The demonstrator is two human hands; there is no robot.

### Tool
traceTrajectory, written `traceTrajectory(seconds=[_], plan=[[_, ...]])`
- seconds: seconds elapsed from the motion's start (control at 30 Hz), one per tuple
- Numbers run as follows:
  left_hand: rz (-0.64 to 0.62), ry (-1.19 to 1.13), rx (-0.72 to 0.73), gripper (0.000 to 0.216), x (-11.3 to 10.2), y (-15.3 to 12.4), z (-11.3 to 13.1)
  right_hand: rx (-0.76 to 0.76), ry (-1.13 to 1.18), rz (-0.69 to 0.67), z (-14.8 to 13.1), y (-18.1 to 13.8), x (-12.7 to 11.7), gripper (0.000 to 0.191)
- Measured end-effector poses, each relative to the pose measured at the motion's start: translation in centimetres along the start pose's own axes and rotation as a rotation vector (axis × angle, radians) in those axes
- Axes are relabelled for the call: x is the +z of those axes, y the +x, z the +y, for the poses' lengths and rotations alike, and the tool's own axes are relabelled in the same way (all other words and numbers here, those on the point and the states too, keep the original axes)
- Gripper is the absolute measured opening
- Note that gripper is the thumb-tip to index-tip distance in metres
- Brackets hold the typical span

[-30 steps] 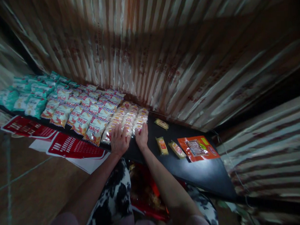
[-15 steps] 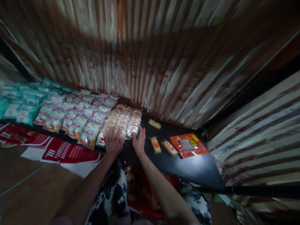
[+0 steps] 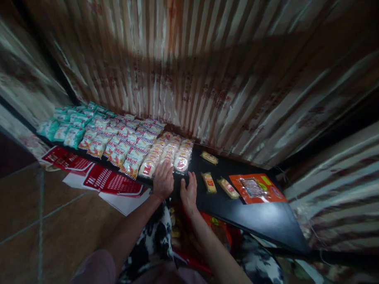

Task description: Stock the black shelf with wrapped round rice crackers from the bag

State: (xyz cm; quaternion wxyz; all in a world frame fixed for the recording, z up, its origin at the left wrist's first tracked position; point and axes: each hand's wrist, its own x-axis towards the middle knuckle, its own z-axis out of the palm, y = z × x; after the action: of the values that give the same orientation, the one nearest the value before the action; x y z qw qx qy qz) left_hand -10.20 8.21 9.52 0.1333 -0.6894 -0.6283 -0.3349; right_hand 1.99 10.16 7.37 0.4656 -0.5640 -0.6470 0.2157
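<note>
Rows of clear-wrapped white rice crackers [image 3: 183, 155] lie on a black shelf [image 3: 251, 216]. My left hand [image 3: 162, 180] rests with its fingers stretched over the front end of these rows. Just right of the last row, my right hand [image 3: 188, 191] stands open near the shelf's front edge, thumb apart from the fingers, nothing in it. To its right lie small yellow-wrapped snack packs [image 3: 208, 182] and a flat orange packet [image 3: 256, 187] with a clear window.
Left of the crackers are white-and-orange snack bags [image 3: 135, 161], then teal bags [image 3: 74, 137]. Red printed baskets or sheets [image 3: 111, 180] sit below the shelf's front edge. A red container [image 3: 193, 260] stands between my knees. Wrinkled striped sheeting [image 3: 180, 67] hangs behind.
The whole view has shifted, so the shelf appears farther right. My right hand has drawn back from the cracker row toward the front edge; my left hand stays at the rows' front.
</note>
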Motion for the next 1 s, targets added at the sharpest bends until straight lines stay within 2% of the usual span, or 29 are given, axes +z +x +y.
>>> traceTrajectory(seconds=[0.23,0.43,0.57,0.63,0.73,0.8,1.0], plan=[[0.001,-0.207,0.093,0.030,0.8,-4.6,4.9,-0.013,0.032,-0.007,0.8,-3.1,-1.5,0.046],[-0.050,-0.345,0.173,0.036,0.8,-7.9,6.0,-0.082,0.050,-0.033,2.0,-5.8,-3.1,0.043],[-0.106,-0.384,0.183,0.038,0.4,-8.7,6.5,-0.117,0.080,-0.058,2.0,-7.0,-3.7,0.043],[-0.088,-0.380,0.178,0.036,0.1,-8.8,6.5,-0.117,0.068,-0.064,1.9,-7.2,-3.9,0.043],[0.012,-0.331,0.091,0.036,-0.5,-8.7,5.7,-0.123,0.035,-0.088,1.7,-6.9,-4.1,0.041],[0.081,-0.270,-0.006,0.039,-1.1,-8.5,4.3,-0.158,0.008,-0.096,1.7,-6.4,-4.2,0.041],[0.219,-0.006,-0.353,0.045,-3.2,-6.7,-3.3,-0.324,-0.120,-0.089,1.0,-4.7,-3.3,0.042]])
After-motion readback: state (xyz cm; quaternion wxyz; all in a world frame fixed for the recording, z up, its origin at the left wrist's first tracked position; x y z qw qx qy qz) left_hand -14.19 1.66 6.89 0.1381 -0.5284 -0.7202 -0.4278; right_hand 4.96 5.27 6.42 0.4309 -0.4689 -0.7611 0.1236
